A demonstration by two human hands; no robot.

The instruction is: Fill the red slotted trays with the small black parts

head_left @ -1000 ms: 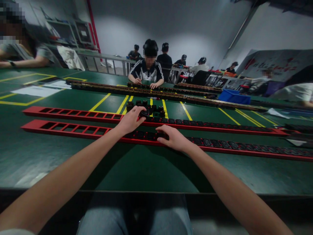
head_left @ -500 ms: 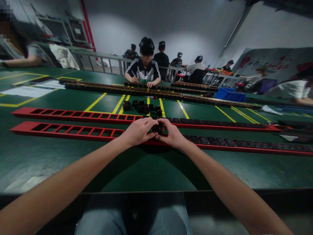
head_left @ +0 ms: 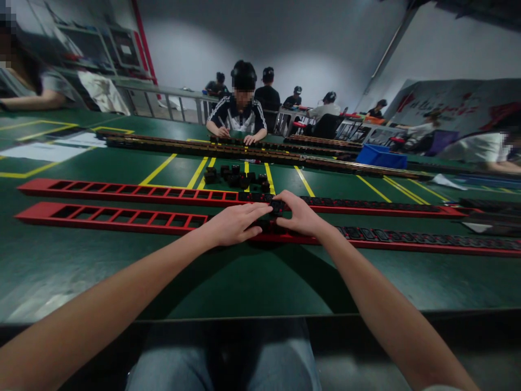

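My right hand [head_left: 300, 216] pinches a small black block [head_left: 277, 207] between thumb and fingers, above the nearer red slotted rail [head_left: 114, 223]. Beside it, my left hand [head_left: 238, 222] lies over the same rail with fingers stretched out and thumb apart. Its fingertips come close to the block; whether they touch it I cannot tell. Rectangular openings show in the left part of this rail, while black square pieces [head_left: 368, 233] fill its right part. Behind runs a second red rail [head_left: 134, 191], likewise filled on the right. My hands hide the middle of the nearer rail.
Loose black blocks [head_left: 235, 178] lie in a cluster beyond the rails. Farther back are long dark bars [head_left: 195, 150], a blue bin [head_left: 381, 156] and white papers [head_left: 44, 152]. A person [head_left: 238, 111] works across the green table [head_left: 195, 282]; others sit around.
My hands have moved apart slightly. The left fingers have straightened and left their curled grip around the block, while the right hand has shifted a little right with the block in its fingers.
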